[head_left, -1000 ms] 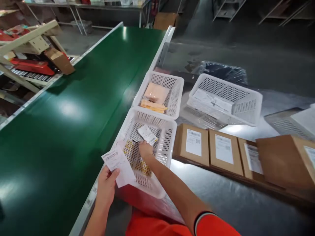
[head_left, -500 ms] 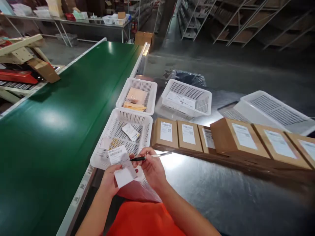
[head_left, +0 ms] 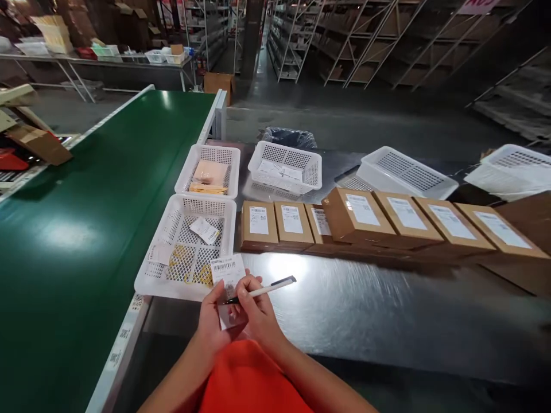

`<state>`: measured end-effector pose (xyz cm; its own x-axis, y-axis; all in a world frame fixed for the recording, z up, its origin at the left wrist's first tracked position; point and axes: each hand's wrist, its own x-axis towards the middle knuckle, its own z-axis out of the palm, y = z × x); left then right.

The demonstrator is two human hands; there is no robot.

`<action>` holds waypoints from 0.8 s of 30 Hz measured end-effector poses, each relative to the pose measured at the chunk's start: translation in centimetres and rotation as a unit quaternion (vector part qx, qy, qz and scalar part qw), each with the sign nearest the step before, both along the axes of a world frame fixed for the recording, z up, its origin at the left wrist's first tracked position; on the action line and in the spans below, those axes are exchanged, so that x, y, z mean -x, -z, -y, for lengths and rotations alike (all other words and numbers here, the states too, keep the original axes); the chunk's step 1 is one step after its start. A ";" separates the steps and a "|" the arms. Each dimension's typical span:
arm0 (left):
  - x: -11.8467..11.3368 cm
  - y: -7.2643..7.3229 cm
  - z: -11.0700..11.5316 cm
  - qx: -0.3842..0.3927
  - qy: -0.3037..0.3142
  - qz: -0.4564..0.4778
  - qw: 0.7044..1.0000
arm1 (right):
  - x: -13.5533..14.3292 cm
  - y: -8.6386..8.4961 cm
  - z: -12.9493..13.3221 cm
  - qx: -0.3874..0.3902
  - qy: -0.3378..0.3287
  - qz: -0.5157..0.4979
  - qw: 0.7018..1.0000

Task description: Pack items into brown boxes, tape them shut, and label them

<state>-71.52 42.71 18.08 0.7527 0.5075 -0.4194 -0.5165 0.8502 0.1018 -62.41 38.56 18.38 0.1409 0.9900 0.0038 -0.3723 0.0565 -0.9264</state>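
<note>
My left hand (head_left: 212,318) is closed on a white printed slip (head_left: 228,269) with a barcode near its top, held close to my body. In my right hand (head_left: 257,312) is a pen (head_left: 273,287) with a white barrel and dark tip. The tip points down at the lower part of the slip, but whether it touches the paper I cannot tell. Just beyond the hands stands a white perforated basket (head_left: 144,275), holding a label slip (head_left: 204,230) and yellow rubber bands (head_left: 177,255).
A green conveyor belt (head_left: 103,189) runs along the left. Behind the near basket is another basket (head_left: 236,172) with padded envelopes; a third basket (head_left: 316,172) holds papers. Labelled cardboard boxes (head_left: 293,229) line the metal table (head_left: 344,310). Shelving racks (head_left: 293,46) stand beyond.
The view has turned right, so the belt and baskets sit further left. Slip and pen have come closer to my body, and the pen tip is now over the slip's lower part.
</note>
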 end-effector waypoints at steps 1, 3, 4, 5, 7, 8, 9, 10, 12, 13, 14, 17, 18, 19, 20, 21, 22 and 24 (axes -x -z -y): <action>0.0 0.0 0.1 0.001 0.005 -0.003 1.000 | -0.2 -0.1 0.4 0.001 0.002 0.043 0.999; 0.2 -0.2 0.1 0.004 0.008 -0.004 1.000 | -0.6 -0.2 0.9 -0.028 0.032 0.157 0.987; 0.2 -0.3 0.2 0.001 0.008 0.001 1.000 | -0.8 -0.1 1.0 -0.050 0.055 0.214 0.974; 0.3 -0.4 0.2 -0.003 0.007 0.008 1.000 | -1.0 0.0 1.1 -0.069 0.080 0.259 0.960; 0.3 -0.7 0.4 -0.015 0.005 0.019 1.000 | -1.1 0.4 1.0 -0.080 0.115 0.302 0.943; 0.3 -0.8 0.5 -0.021 0.004 0.016 1.000 | -1.2 0.6 0.9 -0.073 0.126 0.306 0.941; 0.2 -1.0 0.6 -0.024 0.004 0.009 1.000 | -1.2 0.7 0.7 -0.062 0.134 0.304 0.941; 0.1 -1.1 0.8 -0.027 0.004 0.000 1.000 | -1.1 0.9 0.6 -0.054 0.137 0.299 0.943; 0.0 -1.2 1.0 -0.029 0.005 -0.009 1.000 | -1.1 1.0 0.5 -0.055 0.128 0.302 0.943; -0.1 -1.2 1.1 -0.029 0.005 -0.007 1.000 | -1.0 1.1 0.5 -0.065 0.119 0.316 0.939; -0.1 -1.2 1.2 -0.030 0.004 -0.004 1.000 | -1.0 1.1 0.5 -0.081 0.114 0.337 0.931; -0.2 -0.9 1.4 -0.027 0.002 -0.001 1.000 | -0.8 1.3 0.7 -0.117 0.132 0.405 0.897; -0.2 -0.9 1.4 -0.024 0.003 -0.001 1.000 | -0.8 1.3 0.8 -0.114 0.149 0.417 0.890; -0.2 -0.8 1.5 -0.020 0.004 0.000 1.000 | -0.8 1.3 0.8 -0.110 0.162 0.424 0.884; -0.2 -0.8 1.5 -0.017 0.007 0.002 1.000 | -0.8 1.3 0.9 -0.111 0.165 0.429 0.881; -0.2 -0.8 1.5 -0.015 0.008 0.003 1.000 | -0.8 1.3 0.9 -0.117 0.161 0.432 0.880; -0.2 -0.8 1.5 -0.014 0.009 0.003 1.000 | -0.8 1.3 0.8 -0.126 0.151 0.432 0.880; -0.2 -0.8 1.4 -0.011 0.011 -0.004 1.000 | -0.9 1.3 0.7 -0.137 0.139 0.429 0.882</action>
